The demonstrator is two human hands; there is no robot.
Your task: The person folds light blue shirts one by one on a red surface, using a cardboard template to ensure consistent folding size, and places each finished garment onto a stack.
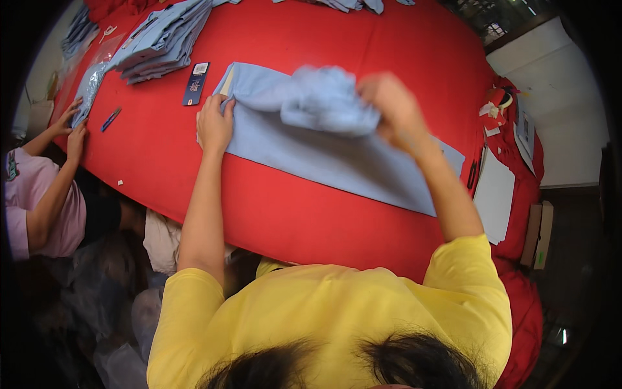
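Note:
A light blue garment (pixel 324 165) lies lengthwise on the red-covered table in front of me. My left hand (pixel 215 123) grips its left end, the thumb beside a cream-coloured strip (pixel 227 80) at the edge. Raised over the middle is a bunched part of the same cloth (pixel 327 100), smeared by motion. My right hand (pixel 394 110), also blurred, has closed on the right side of this bunch. Whether the garment is a shirt or trousers I cannot tell.
Beyond my left hand lies a dark blue tag (pixel 195 84), near a stack of folded blue garments (pixel 165 42). A blue pen-like tool (pixel 111 119) is farther left. A co-worker's hands (pixel 72 128) touch a plastic-bagged garment (pixel 92 87). White sheets (pixel 495 194) lie at right.

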